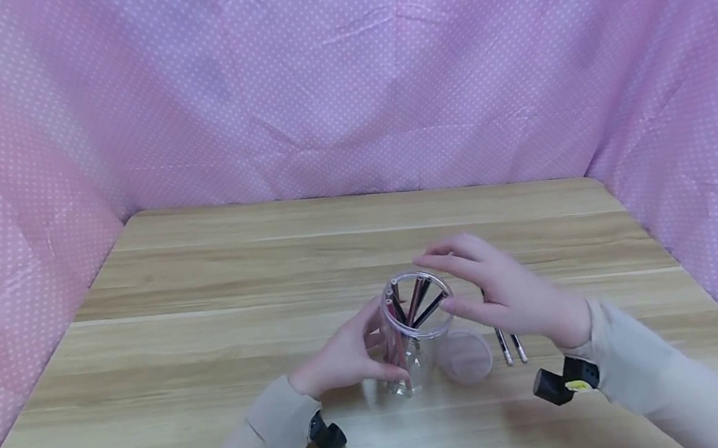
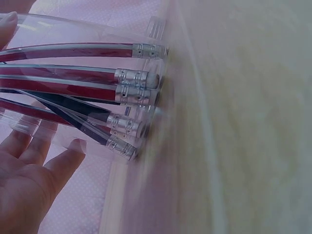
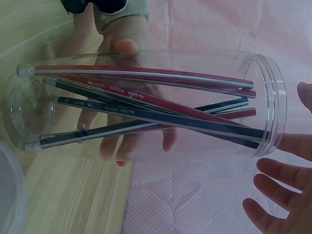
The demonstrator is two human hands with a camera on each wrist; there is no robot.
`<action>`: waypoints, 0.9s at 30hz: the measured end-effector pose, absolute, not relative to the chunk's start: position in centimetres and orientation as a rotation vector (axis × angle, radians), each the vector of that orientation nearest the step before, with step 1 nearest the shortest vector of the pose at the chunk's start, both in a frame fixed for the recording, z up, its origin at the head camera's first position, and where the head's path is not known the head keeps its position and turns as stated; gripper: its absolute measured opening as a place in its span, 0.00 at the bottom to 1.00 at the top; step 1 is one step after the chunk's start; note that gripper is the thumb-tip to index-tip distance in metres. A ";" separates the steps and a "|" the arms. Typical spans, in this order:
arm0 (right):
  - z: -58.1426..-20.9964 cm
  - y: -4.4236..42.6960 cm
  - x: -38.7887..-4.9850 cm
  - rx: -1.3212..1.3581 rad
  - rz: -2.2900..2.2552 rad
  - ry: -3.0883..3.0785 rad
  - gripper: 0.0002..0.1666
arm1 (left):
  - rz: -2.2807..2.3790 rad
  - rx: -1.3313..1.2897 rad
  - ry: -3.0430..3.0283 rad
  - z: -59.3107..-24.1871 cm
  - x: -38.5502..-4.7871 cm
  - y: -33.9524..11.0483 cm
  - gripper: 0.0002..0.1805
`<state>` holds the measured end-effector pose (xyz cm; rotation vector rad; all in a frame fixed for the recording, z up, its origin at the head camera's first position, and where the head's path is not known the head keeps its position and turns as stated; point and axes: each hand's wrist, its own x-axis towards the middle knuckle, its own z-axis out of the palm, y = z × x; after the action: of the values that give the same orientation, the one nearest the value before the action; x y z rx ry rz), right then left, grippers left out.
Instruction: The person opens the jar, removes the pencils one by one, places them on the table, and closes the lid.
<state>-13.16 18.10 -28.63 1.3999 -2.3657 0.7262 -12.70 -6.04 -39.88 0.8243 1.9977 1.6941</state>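
Observation:
A clear, cylindrical plastic jar (image 1: pixel 419 369) stands upright on the table with its top uncovered. Several red and dark pencils (image 3: pixel 170 119) lean inside it, metal-banded eraser ends down. From the left side, my left hand (image 1: pixel 346 353) grips the jar's wall, thumb and fingers curved round it. My right hand (image 1: pixel 514 297) is at the right of the jar's rim, fingers spread and no object visible in it. Its fingertips (image 3: pixel 273 168) are close to the mouth in the right wrist view; whether they touch is unclear.
A round translucent lid (image 1: pixel 465 357) lies on the table just right of the jar. Two dark pencils (image 1: pixel 504 349) lie beyond it, partly covered by the right hand. Pink dotted cloth (image 1: pixel 333 76) hangs behind and at both sides of the wooden table (image 1: pixel 232 278).

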 end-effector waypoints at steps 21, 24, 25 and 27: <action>-30.5 18.4 -12.2 1.411 0.763 -2.375 0.26 | 1.656 0.820 2.046 -39.6 -12.6 -6.1 0.57; -30.7 18.4 -12.2 1.416 0.764 -2.368 0.26 | 1.666 0.824 2.036 -39.7 -12.6 -6.0 0.57; -30.7 18.4 -12.2 1.419 0.766 -2.365 0.27 | 1.668 0.827 2.035 -39.8 -12.6 -6.0 0.57; -30.7 18.4 -12.1 1.418 0.764 -2.370 0.27 | 1.669 0.826 2.033 -39.8 -12.6 -5.9 0.58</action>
<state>-12.09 18.39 -30.74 1.4185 -2.3696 0.7636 -12.63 -5.93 -39.83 0.8262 2.0326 1.6685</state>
